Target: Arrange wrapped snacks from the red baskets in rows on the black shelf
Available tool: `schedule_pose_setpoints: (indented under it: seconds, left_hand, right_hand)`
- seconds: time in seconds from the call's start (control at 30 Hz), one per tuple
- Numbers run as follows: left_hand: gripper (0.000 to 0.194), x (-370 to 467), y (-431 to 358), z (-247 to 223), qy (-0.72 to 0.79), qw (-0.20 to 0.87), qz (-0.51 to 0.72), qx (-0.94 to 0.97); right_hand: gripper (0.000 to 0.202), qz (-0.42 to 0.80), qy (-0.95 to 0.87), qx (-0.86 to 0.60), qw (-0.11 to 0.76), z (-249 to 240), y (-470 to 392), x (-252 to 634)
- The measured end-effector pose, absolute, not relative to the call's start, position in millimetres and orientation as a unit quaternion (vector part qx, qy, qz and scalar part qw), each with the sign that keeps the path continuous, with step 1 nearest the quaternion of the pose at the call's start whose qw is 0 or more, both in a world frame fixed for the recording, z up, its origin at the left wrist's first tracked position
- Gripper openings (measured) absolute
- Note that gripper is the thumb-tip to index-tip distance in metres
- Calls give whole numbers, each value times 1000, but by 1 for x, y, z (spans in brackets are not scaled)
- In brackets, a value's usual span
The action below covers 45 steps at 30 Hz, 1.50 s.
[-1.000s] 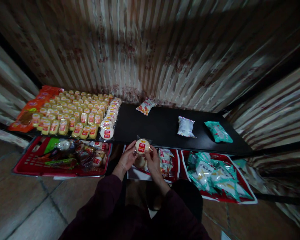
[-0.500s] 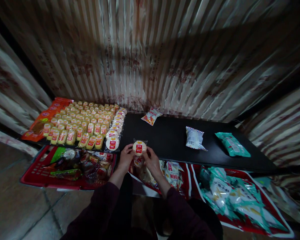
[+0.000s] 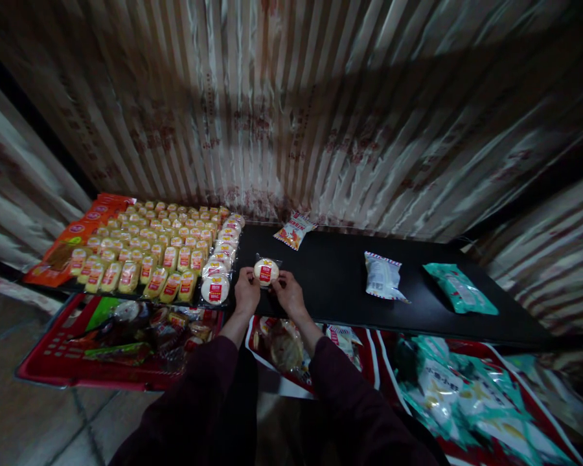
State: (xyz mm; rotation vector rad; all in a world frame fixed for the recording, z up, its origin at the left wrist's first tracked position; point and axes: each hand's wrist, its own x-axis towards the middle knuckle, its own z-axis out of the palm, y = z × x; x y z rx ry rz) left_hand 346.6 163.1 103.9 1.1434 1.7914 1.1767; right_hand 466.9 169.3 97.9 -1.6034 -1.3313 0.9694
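Between my two hands is a round white packaged cracker (image 3: 266, 272) with a red label, held above the black shelf (image 3: 320, 278). My left hand (image 3: 246, 292) pinches its left side, and my right hand (image 3: 290, 294) grips its right side. Just left of my hands, a column of similar round crackers (image 3: 216, 289) runs toward the back of the shelf. Beyond that column stand several rows of small yellow packaged cakes (image 3: 129, 276).
An orange bag (image 3: 75, 228) lies at the shelf's left end. A red-and-white packet (image 3: 295, 230), a white packet (image 3: 383, 276) and a teal packet (image 3: 460, 288) lie to the right. Red baskets (image 3: 53, 353) of snacks sit below the front edge.
Both hands have moved the round cracker forward over the shelf, away from the basket below. The camera view has shifted slightly.
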Motion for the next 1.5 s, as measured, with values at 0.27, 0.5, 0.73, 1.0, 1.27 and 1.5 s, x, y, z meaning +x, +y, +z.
schedule_pose_setpoints:
  seconds: [0.27, 0.5, 0.73, 1.0, 1.27, 1.5]
  left_hand:
    - [37, 356, 202, 105, 711, 217, 458, 488]
    - [51, 363, 232, 91, 686, 193, 510, 482]
    - [57, 365, 259, 91, 676, 201, 528, 473]
    - [52, 369, 286, 96, 688, 219, 497, 481]
    - [54, 365, 299, 84, 673, 217, 497, 503]
    - [57, 367, 301, 73, 653, 206, 499, 532]
  right_hand:
    - [21, 325, -556, -634, 428, 98, 221, 457]
    - [20, 296, -561, -630, 449, 97, 259, 443]
    - [20, 259, -543, -642, 475, 95, 289, 435]
    - [21, 242, -533, -650, 484, 90, 321, 433]
    - [17, 247, -543, -622, 507, 81, 345, 427]
    - [18, 239, -553, -622, 500, 81, 356, 425]
